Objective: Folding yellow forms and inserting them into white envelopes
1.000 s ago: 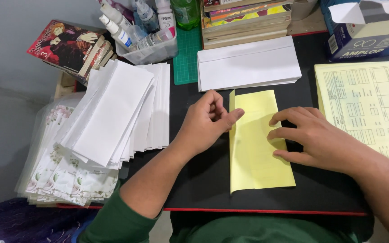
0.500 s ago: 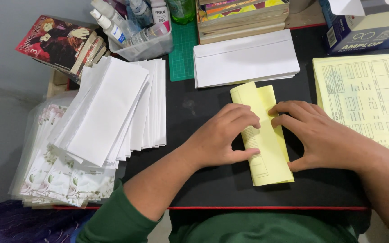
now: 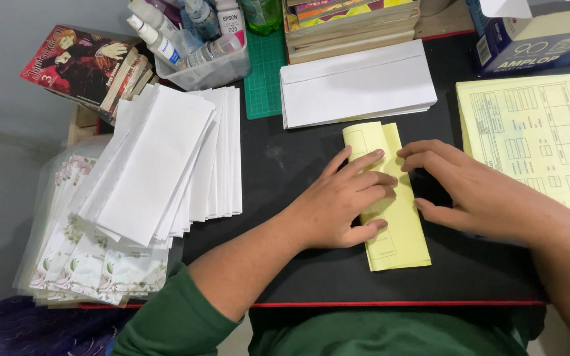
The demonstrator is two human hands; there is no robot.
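Over at the far left, a stack of clear sleeves with floral-printed cards (image 3: pixel 80 264) hangs partly over the edge of the black surface (image 3: pixel 285 165). Behind it sits a comic book (image 3: pixel 80 66) on a small pile of books. Next comes a fanned pile of white envelopes (image 3: pixel 166 158), overlapping the floral stack at its lower end. Above that, a clear plastic bin (image 3: pixel 212 66) holds small spray bottles (image 3: pixel 159 33), with a green cutting mat (image 3: pixel 265 79) just beside it.

Toward the middle, a neat stack of white envelopes (image 3: pixel 357 82) lies flat, in front of a pile of books (image 3: pixel 351 26). Just below that stack is the folded yellow paper (image 3: pixel 397 231), a long narrow strip lying nearly upright on the surface, tilted slightly, its top end close to the envelope stack.

The left hand (image 3: pixel 344 204) lies flat on the yellow paper's left half, fingers spread and pressing down, gripping nothing. The right hand (image 3: pixel 470 191) rests on the paper's right edge, fingertips curled lightly against it and almost meeting the left fingers; it too is unclenched, only pressing. Both arms come out of green sleeves (image 3: pixel 179 323).

At the far right, a yellow printed form sheet (image 3: pixel 536 138) lies flat, well apart from the folded strip, and a blue cardboard box (image 3: pixel 536 39) stands behind it.
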